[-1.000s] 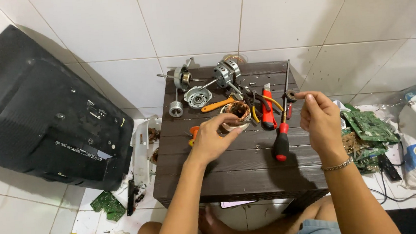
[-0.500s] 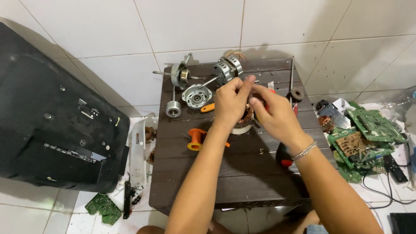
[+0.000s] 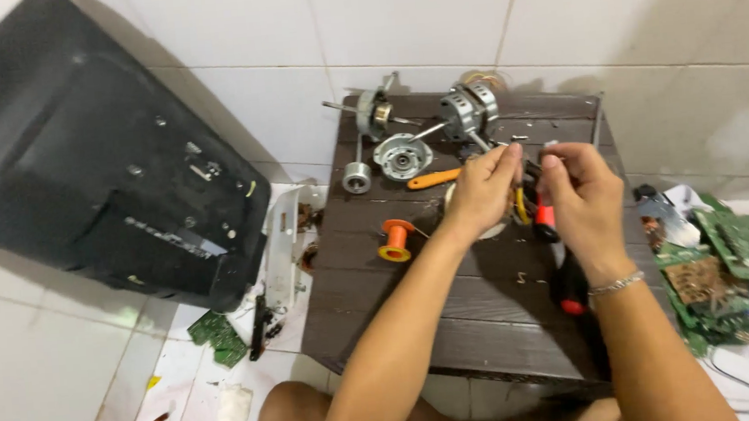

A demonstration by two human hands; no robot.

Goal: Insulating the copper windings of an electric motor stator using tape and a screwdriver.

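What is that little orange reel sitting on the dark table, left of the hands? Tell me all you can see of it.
The orange spool is a small reel with two round flanges and a narrow core, plastic by the look of it. It stands on one flange on the dark slatted table, its hollow middle facing up. Nothing touches it: the left hand is off to its right, the grey round motor parts further back. Whether wire is wound on it is too small to tell.

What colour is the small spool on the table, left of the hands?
Orange, seen in the head view: the spool sits on the dark table.
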